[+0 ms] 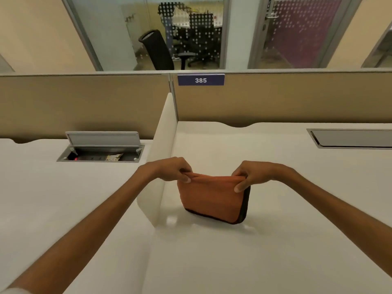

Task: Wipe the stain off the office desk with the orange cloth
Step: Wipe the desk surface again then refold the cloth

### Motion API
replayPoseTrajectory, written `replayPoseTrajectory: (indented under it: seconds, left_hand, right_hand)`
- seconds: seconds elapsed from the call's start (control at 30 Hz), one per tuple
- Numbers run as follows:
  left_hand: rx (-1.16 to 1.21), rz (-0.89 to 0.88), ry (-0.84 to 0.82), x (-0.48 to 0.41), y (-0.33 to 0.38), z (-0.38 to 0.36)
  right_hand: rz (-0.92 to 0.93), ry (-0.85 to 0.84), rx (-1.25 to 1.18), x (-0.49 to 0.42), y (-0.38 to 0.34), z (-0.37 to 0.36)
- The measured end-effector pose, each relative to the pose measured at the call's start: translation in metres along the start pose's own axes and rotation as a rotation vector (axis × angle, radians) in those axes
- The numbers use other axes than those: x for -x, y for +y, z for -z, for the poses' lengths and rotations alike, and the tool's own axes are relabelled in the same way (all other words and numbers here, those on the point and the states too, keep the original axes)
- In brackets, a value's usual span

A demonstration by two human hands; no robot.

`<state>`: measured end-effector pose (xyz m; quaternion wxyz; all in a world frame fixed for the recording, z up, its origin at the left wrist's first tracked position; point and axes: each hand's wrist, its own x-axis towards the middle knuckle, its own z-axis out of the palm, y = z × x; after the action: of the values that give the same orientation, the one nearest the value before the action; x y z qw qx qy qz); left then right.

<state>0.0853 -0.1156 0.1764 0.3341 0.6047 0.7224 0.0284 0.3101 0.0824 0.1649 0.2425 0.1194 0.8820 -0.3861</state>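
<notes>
Both hands hold the orange cloth point(212, 198) up by its top edge above the white office desk point(275, 240), near the desk's left edge where a low white divider point(161, 162) runs toward the back panel. The left hand point(171, 168) pinches the cloth's upper left corner between thumb and fingertips, and the right hand point(252, 174) pinches the upper right corner the same way, so the cloth hangs as a folded rectangle with a dark trim along its right and bottom edges. Whether its lower edge touches the desk surface or hangs just above it cannot be told. No stain can be made out on the glossy desk surface. On the neighbouring desk point(42, 198), left of the divider, a cable box point(100, 153) set into the surface near the back edge has its grey lid point(102, 139) tipped up; inside are dark sockets, a small red light at the left end and a pale crumpled item toward the right. At the back right of the office desk a second recessed box point(352, 137) lies with its lid shut flush. A blue tag point(200, 80) reading 385 sits on the beige back panel point(297, 98).
</notes>
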Motion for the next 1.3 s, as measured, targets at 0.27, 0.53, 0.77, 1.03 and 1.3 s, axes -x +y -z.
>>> replayPoseTrajectory:
  seconds: [0.27, 0.53, 0.77, 1.03, 1.3]
  left_hand:
    - [-0.267, 0.211, 0.248, -0.06, -0.025, 0.05]
    - [-0.323, 0.394, 0.944, -0.128, -0.043, 0.123]
    - [-0.181, 0.474, 0.905, -0.174, -0.091, 0.022]
    - [0.083, 0.592, 0.829, -0.173, -0.105, -0.046]
    - [0.192, 0.631, 0.952, -0.197, -0.099, 0.0]
  right_hand:
    - [-0.087, 0.021, -0.09, -0.074, 0.014, 0.089]
    - [-0.008, 0.701, 0.167, -0.139, 0.004, 0.184]
    - [-0.128, 0.788, 0.142, -0.189, 0.054, 0.088]
    - [-0.124, 0.726, 0.212, -0.199, 0.073, 0.0]
    - [-0.449, 0.861, 0.015, -0.222, 0.07, 0.055]
